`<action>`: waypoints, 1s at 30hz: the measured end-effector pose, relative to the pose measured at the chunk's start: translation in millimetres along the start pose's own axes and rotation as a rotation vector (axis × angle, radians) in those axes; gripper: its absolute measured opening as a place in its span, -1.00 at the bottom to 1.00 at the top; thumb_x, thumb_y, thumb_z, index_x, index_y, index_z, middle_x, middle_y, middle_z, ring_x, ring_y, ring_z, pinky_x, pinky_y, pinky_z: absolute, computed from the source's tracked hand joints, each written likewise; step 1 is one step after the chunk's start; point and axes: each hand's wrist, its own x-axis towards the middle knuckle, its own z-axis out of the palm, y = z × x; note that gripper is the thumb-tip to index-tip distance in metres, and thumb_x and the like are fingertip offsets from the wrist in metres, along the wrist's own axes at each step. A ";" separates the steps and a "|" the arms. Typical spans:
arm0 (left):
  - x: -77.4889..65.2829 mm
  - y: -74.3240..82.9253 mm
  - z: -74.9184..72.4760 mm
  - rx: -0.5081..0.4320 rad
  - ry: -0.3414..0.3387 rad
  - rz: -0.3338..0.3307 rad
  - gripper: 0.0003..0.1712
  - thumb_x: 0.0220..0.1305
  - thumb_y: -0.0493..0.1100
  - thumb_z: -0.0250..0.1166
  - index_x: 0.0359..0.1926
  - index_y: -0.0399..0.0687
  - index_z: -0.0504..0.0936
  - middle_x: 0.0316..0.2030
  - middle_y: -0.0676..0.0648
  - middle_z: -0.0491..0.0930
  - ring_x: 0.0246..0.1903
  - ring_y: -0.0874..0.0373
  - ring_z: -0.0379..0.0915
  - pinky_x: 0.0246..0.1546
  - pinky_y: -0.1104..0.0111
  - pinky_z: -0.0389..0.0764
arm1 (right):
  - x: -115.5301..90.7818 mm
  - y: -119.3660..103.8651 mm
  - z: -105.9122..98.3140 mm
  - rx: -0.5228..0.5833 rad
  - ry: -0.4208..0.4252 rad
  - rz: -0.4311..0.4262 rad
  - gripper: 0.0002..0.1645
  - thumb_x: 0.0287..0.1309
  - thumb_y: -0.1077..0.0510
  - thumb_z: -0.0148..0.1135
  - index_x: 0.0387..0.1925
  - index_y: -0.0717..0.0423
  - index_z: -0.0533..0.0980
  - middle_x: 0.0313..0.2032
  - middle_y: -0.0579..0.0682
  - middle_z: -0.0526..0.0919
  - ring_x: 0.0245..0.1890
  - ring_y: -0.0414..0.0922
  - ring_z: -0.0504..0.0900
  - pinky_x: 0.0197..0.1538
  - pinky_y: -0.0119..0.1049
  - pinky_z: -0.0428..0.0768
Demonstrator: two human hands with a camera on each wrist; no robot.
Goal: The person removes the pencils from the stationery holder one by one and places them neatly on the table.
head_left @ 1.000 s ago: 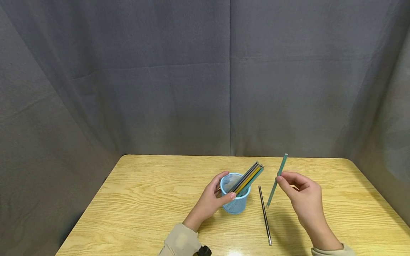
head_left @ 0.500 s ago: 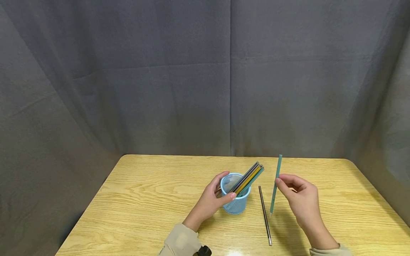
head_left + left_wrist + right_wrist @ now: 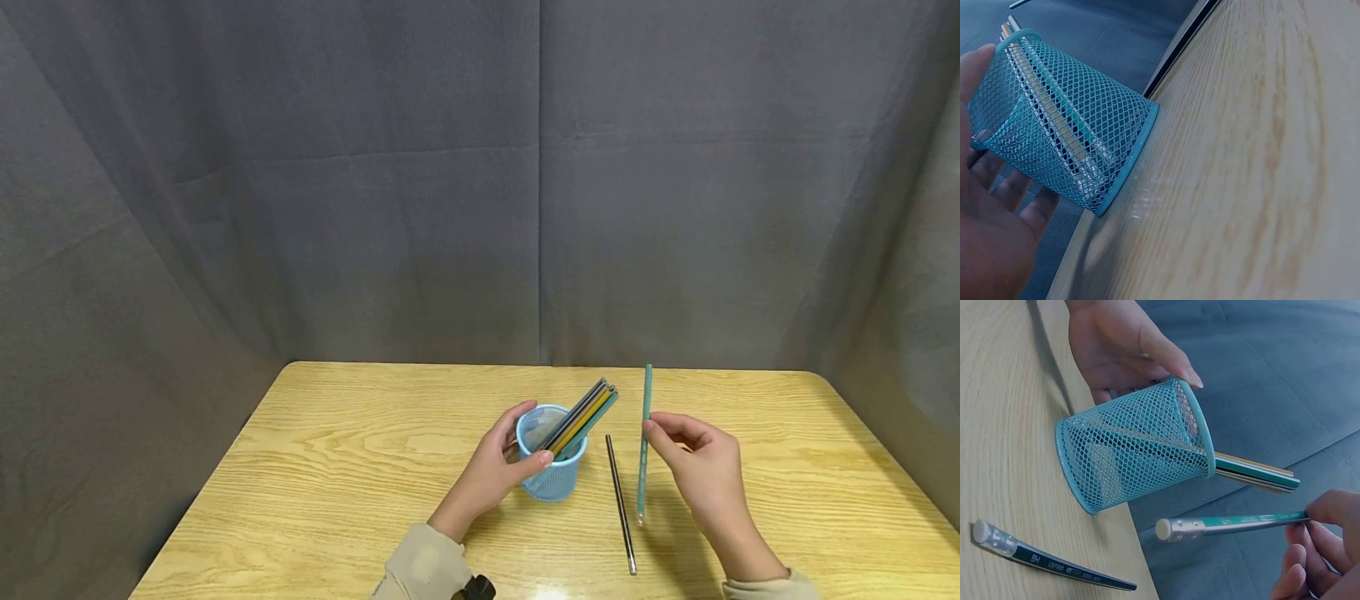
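Observation:
My left hand (image 3: 487,471) holds a light blue mesh pencil cup (image 3: 551,485) round its upper side, thumb at the rim. Several pencils (image 3: 588,414), dark, yellow and green, lean to the right inside the cup. To the right of the cup, my right hand (image 3: 708,479) pinches a green pencil (image 3: 643,475) between thumb and fingers. That pencil is nearly upright in the head view, its white eraser end (image 3: 1164,529) pointing down, above the table. A black pencil (image 3: 621,510) with an eraser lies on the table between the cup and the green pencil.
The wooden table (image 3: 337,467) has rounded far corners. Grey cloth (image 3: 420,208) hangs behind it and at both sides. A small black object (image 3: 478,588) shows beside the left sleeve at the lower edge of the head view.
The green pencil has turned from slanted to nearly upright, its lower end moving toward me. My right hand has shifted slightly left. The left hand, cup and black pencil look unmoved.

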 end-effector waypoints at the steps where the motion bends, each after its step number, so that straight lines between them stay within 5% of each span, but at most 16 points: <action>1: -0.1 0.1 0.0 0.000 0.000 -0.002 -0.21 0.30 -0.03 0.37 0.46 0.27 0.21 0.27 -0.08 0.44 0.27 0.00 0.36 0.30 0.07 0.32 | -0.1 0.6 0.0 -0.005 -0.004 0.008 -0.61 0.24 0.01 0.37 -0.11 0.27 0.68 -0.32 -0.14 0.73 -0.22 -0.26 0.58 -0.27 -0.45 0.54; 12: -0.9 0.7 0.0 -0.002 -0.003 0.000 -0.20 0.30 -0.02 0.37 0.46 0.31 0.21 0.27 -0.06 0.44 0.26 -0.01 0.37 0.28 0.11 0.35 | 0.1 6.3 -0.3 -0.013 -0.033 0.047 -0.55 0.23 -0.02 0.37 -0.06 0.28 0.67 -0.31 -0.13 0.71 -0.25 -0.25 0.55 -0.38 -0.43 0.49; 30: -0.9 -0.1 -0.3 -0.001 0.000 0.008 -0.20 0.29 -0.02 0.38 0.46 0.30 0.21 0.26 -0.09 0.45 0.25 -0.05 0.38 0.26 0.11 0.38 | 2.7 19.9 0.3 -0.066 -0.113 0.089 -0.58 0.27 0.04 0.34 -0.03 0.32 0.65 -0.12 0.06 0.71 -0.24 -0.32 0.59 -0.24 -0.47 0.58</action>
